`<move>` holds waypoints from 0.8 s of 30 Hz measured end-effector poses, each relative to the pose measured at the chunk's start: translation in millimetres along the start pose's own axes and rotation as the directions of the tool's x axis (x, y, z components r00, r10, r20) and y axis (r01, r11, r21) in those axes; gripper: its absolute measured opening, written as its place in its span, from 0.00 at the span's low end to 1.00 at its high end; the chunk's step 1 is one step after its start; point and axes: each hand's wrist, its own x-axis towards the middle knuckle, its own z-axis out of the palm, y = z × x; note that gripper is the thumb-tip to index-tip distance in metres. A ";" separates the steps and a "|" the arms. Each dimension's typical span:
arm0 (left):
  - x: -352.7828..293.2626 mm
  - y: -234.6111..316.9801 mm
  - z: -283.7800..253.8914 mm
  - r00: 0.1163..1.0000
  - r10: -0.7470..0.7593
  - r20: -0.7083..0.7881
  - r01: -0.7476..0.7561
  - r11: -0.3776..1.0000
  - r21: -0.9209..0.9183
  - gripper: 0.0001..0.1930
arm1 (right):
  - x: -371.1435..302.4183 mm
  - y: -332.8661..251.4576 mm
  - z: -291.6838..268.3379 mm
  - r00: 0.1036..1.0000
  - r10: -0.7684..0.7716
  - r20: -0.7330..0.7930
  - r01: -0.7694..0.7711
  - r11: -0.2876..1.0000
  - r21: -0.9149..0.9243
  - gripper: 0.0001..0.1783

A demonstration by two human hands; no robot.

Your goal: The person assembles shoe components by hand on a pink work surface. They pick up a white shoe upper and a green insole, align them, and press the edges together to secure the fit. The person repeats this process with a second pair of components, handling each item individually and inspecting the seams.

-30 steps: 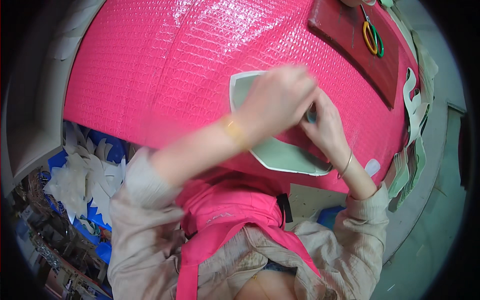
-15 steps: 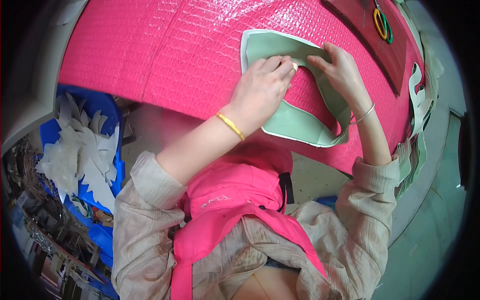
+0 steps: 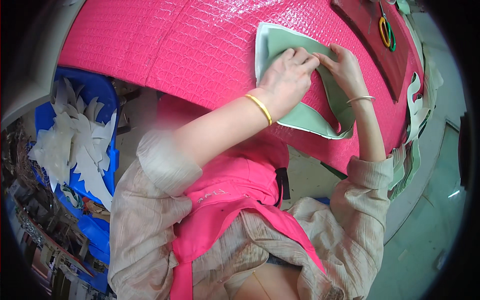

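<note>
A pale green, leather-like piece (image 3: 300,41) with a white edge lies on the pink table covering, curved round like a loop. My left hand (image 3: 289,77) rests on its upper part with the fingers curled closed; what they hold, if anything, is hidden. Against those fingertips, my right hand (image 3: 346,74) pinches the piece's inner edge between thumb and fingers. The far corner of the piece stands up slightly at the left, and its lower band bends round below my right wrist.
Scissors (image 3: 386,34) with yellow and green handles lie on a dark red board (image 3: 367,30) at the far right. Green and white strips (image 3: 415,110) hang at the table's right edge. To the left, a blue bin (image 3: 102,90) holds white scraps (image 3: 75,135).
Both hands and the green piece have shifted in the view. My left hand has moved right along the inner edge, up against my right fingertips. The small cream-coloured bit at its fingertips is now hidden.
</note>
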 end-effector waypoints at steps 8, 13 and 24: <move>1.9 -0.7 -0.1 0.997 0.049 0.065 -0.042 0.994 -0.100 0.17 | -12.3 15.1 -5.7 0.988 -0.013 0.155 -0.045 0.929 0.366 0.19; -4.0 -10.9 19.9 0.982 0.015 -0.191 -0.072 0.954 -0.293 0.17 | -20.8 0.4 -12.7 0.994 -0.074 0.077 0.057 0.978 0.201 0.22; 3.6 -10.6 17.8 0.991 0.115 -0.067 -0.130 0.949 -0.287 0.19 | -26.8 10.2 -11.7 0.997 -0.079 0.011 0.075 0.976 0.203 0.24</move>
